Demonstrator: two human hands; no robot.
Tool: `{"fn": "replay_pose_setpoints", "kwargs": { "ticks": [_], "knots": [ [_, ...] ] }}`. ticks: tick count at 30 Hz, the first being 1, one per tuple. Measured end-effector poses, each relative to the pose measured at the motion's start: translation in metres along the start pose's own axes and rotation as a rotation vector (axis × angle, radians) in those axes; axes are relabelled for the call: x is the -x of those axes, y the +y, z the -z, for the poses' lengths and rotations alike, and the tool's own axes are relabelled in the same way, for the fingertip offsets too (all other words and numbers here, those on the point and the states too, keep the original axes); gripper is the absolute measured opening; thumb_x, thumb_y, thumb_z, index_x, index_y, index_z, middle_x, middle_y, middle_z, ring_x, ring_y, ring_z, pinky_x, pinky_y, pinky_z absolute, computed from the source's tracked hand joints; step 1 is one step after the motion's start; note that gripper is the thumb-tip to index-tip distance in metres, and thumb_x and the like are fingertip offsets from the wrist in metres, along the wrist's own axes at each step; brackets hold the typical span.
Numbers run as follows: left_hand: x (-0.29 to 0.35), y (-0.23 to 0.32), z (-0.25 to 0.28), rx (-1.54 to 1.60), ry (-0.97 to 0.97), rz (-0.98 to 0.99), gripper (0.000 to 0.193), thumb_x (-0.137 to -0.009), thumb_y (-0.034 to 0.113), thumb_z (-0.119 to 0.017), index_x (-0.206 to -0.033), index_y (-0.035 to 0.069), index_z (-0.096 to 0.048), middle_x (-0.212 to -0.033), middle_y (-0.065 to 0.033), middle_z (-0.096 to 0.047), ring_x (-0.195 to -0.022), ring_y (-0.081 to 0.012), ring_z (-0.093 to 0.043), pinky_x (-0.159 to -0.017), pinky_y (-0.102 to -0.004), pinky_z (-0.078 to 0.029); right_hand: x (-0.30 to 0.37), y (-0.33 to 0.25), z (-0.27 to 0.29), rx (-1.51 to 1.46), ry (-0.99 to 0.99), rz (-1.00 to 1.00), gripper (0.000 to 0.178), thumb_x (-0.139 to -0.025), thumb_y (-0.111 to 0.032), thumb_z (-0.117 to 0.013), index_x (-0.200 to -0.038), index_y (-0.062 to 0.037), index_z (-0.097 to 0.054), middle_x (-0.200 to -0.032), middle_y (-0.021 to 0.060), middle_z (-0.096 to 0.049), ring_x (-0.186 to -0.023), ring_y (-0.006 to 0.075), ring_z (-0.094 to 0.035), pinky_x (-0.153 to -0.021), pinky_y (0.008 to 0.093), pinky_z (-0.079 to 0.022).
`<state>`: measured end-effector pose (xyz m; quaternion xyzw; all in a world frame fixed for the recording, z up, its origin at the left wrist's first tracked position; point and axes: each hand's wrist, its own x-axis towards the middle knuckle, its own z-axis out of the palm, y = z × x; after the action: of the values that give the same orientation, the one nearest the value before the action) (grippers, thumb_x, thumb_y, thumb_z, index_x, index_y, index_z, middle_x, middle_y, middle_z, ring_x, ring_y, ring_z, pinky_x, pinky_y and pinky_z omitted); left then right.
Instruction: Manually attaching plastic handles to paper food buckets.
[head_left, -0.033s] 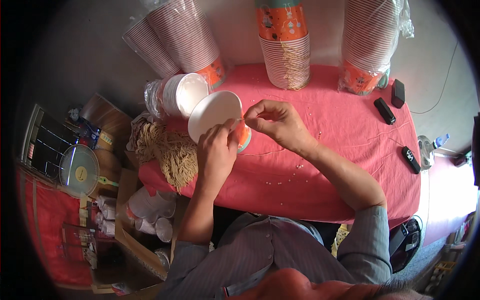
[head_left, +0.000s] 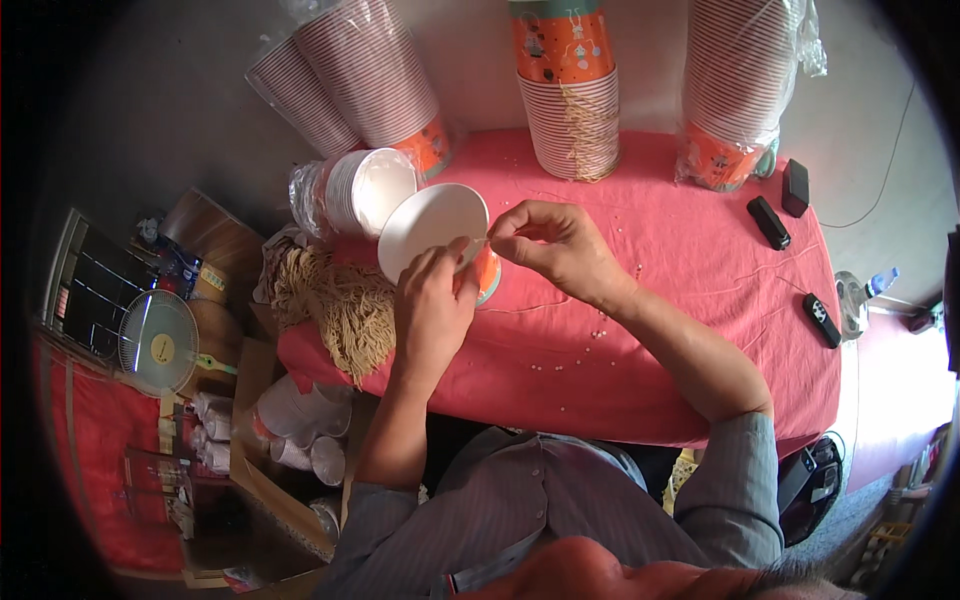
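A white-lined paper tub (head_left: 425,225) with an orange wall and a teal band tilts over the left part of the bench (head_left: 680,375), its wide mouth turned up and to the left. The left hand (head_left: 437,300) grips it by the near side of the rim, fingers bent and thumb toward the right. The right hand (head_left: 560,245) is just beside the rim, thumb and forefinger pinched together and the other fingers curled; what is between those tips is too small to tell.

A pink cloth covers the bench, and small white bits (head_left: 598,334) are scattered over it near the right forearm. A thick bundle of tan cords (head_left: 355,325) spills over the left edge, beside the left hand. Behind it, a nested pile of white tubs (head_left: 360,190) in clear plastic lies on its side.

Along the back, a tall tub stack (head_left: 568,120) with tan strands down its front stands between plastic-wrapped stacks at left (head_left: 375,80) and right (head_left: 735,90). Three small black objects lie near the right end, one of them a narrow black device (head_left: 822,320). On the left, below the bench, a cardboard box (head_left: 255,465) holds more white containers (head_left: 305,410), near a round fan (head_left: 158,342).
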<state>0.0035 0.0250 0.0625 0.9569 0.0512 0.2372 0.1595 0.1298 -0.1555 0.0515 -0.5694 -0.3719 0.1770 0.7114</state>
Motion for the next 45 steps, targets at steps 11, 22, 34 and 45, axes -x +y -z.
{"fn": "replay_pose_setpoints", "kwargs": {
  "ticks": [11, 22, 34, 45],
  "knots": [
    [-0.012, 0.002, 0.045, 0.805, -0.259, 0.152, 0.038, -0.114, 0.034, -0.063, -0.117, -0.002, -0.072, -0.094, -0.0037, -0.075, -0.083, -0.0124, -0.071, -0.073, -0.0265, -0.055, 0.002, -0.017, 0.007, 0.395, -0.161, 0.406, 0.015, -0.091, -0.004, -0.081, -0.105, -0.0031, -0.077, -0.102, 0.0106, -0.078, -0.101, 0.0267, -0.074, -0.092, 0.0402, -0.060],
    [-0.007, -0.006, 0.054, 1.003, -0.652, 0.270, 0.033, -0.116, 0.032, -0.060, -0.105, 0.004, -0.075, -0.087, 0.0000, -0.073, -0.070, -0.0048, -0.063, -0.058, -0.0197, -0.044, 0.007, -0.028, 0.004, 0.460, -0.232, 0.418, 0.017, -0.089, -0.004, -0.082, -0.106, -0.0033, -0.078, -0.104, 0.0121, -0.078, -0.102, 0.0306, -0.074, -0.092, 0.0435, -0.060],
    [0.010, 0.013, 0.050, 0.337, 0.005, -0.343, 0.007, -0.099, 0.001, -0.076, -0.105, -0.001, -0.072, -0.090, -0.0137, -0.071, -0.081, -0.0292, -0.074, -0.071, -0.0385, -0.057, 0.011, -0.028, 0.000, 0.345, -0.269, 0.307, 0.015, -0.095, -0.008, -0.083, -0.107, -0.0021, -0.077, -0.103, 0.0119, -0.078, -0.100, 0.0269, -0.075, -0.091, 0.0398, -0.059],
    [0.015, -0.004, 0.051, -0.280, 0.195, -0.839, 0.024, -0.089, 0.002, -0.079, -0.112, -0.002, -0.073, -0.098, -0.0086, -0.068, -0.088, -0.0246, -0.068, -0.071, -0.0382, -0.057, 0.014, -0.029, -0.002, 0.305, -0.309, 0.210, 0.015, -0.097, -0.010, -0.082, -0.108, -0.0014, -0.078, -0.100, 0.0103, -0.080, -0.094, 0.0197, -0.076, -0.085, 0.0360, -0.060]
  ]
}}
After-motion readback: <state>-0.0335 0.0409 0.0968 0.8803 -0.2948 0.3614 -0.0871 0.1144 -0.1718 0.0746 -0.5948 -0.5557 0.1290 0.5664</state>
